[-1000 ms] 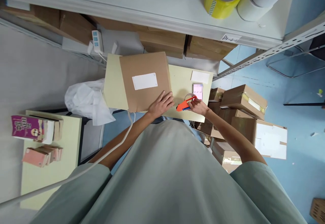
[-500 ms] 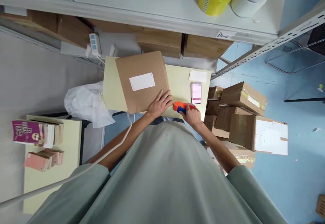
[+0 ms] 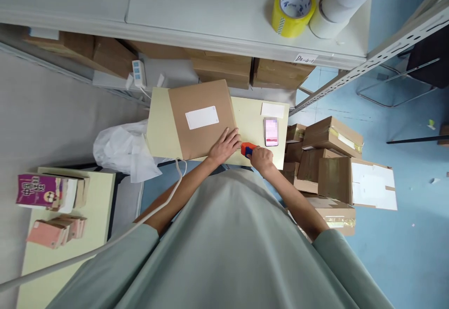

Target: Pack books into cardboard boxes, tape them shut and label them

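Observation:
A closed brown cardboard box [image 3: 187, 143] with a white label [image 3: 202, 118] on top lies slightly turned on the pale yellow table [image 3: 159, 136]. My left hand [image 3: 225, 147] rests on its near right corner, palm down, with fingers stretched along the edge. Just right of that corner, my right hand [image 3: 261, 158] is wrapped round an orange-and-blue tape dispenser [image 3: 248, 149]. Its front end points left, close to the box and my left fingertips; whether it touches the box I cannot tell. My right hand hides its rear part.
A phone [image 3: 271, 132] and a white slip [image 3: 272, 110] lie right on the table. Above hangs a grey shelf [image 3: 196, 14] with yellow tape [image 3: 293, 10] and white rolls [image 3: 345, 0]. Cartons [image 3: 335, 178] are stacked right. A white cable [image 3: 159, 208] crosses my left arm. Books [image 3: 42, 190] sit left.
The whole view has shifted a little. My right hand has turned with the tape dispenser, and less of it shows now. My left hand stays on the box corner.

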`<state>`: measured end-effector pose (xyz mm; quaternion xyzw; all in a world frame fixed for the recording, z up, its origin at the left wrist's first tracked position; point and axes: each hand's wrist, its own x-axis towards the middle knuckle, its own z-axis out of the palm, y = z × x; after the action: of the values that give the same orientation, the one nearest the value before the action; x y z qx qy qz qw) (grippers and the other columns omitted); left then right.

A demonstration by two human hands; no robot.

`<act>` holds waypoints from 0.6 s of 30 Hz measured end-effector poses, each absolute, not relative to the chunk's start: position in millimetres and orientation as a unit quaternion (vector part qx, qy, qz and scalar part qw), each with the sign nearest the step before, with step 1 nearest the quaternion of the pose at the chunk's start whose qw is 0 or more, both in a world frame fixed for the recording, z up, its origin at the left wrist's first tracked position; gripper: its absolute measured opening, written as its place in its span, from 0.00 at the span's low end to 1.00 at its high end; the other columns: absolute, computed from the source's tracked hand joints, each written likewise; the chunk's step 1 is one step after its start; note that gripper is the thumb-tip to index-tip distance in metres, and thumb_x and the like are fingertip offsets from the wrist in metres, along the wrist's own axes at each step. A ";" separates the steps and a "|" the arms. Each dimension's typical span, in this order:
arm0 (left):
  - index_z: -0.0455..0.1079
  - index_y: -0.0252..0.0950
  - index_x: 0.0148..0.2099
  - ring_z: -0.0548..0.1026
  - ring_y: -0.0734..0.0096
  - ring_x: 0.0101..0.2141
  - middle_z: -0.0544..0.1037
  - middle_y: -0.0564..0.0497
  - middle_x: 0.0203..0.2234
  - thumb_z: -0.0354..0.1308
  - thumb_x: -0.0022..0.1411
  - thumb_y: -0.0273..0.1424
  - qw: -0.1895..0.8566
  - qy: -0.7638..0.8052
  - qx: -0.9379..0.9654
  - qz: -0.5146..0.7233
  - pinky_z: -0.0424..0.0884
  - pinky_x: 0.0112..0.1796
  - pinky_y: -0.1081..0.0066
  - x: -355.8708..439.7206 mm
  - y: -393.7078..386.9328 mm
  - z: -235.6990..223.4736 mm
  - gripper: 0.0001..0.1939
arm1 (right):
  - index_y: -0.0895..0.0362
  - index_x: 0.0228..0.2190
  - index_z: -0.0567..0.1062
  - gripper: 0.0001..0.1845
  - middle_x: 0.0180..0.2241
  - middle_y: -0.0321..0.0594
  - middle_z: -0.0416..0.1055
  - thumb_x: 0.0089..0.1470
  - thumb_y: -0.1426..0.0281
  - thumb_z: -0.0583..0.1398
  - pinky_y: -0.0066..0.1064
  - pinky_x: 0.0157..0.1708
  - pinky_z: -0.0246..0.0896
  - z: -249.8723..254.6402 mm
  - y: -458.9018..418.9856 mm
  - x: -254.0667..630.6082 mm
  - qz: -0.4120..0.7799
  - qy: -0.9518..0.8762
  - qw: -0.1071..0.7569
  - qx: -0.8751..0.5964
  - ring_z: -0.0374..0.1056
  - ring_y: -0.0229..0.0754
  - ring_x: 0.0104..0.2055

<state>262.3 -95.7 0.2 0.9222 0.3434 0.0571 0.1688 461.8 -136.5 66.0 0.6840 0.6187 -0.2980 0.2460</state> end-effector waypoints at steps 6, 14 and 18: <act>0.78 0.40 0.63 0.58 0.49 0.78 0.75 0.40 0.69 0.56 0.75 0.23 0.175 0.344 0.920 0.068 0.47 0.78 0.36 262.1 -95.6 2.0 0.20 | 0.66 0.46 0.82 0.15 0.42 0.64 0.83 0.74 0.69 0.58 0.41 0.42 0.73 68.8 -162.3 505.4 -0.261 0.567 0.266 0.734 0.83 0.58 0.46; 0.78 0.41 0.63 0.56 0.49 0.79 0.75 0.41 0.69 0.57 0.72 0.22 0.201 0.336 0.917 0.081 0.46 0.78 0.36 257.7 -97.0 6.8 0.22 | 0.68 0.57 0.74 0.28 0.44 0.65 0.83 0.77 0.54 0.56 0.37 0.44 0.72 86.8 -154.3 499.3 -0.227 0.561 0.153 0.781 0.83 0.59 0.48; 0.77 0.39 0.62 0.66 0.45 0.73 0.80 0.39 0.61 0.66 0.70 0.32 0.242 0.330 0.904 0.125 0.52 0.77 0.38 252.0 -105.6 14.6 0.19 | 0.67 0.62 0.67 0.28 0.46 0.62 0.83 0.79 0.55 0.54 0.39 0.44 0.73 101.8 -138.2 491.2 -0.247 0.592 0.120 0.758 0.83 0.60 0.48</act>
<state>252.0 -105.6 14.6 0.9041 0.3295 0.1246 0.2417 491.2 -138.2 101.8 0.7579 0.5917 -0.2473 0.1196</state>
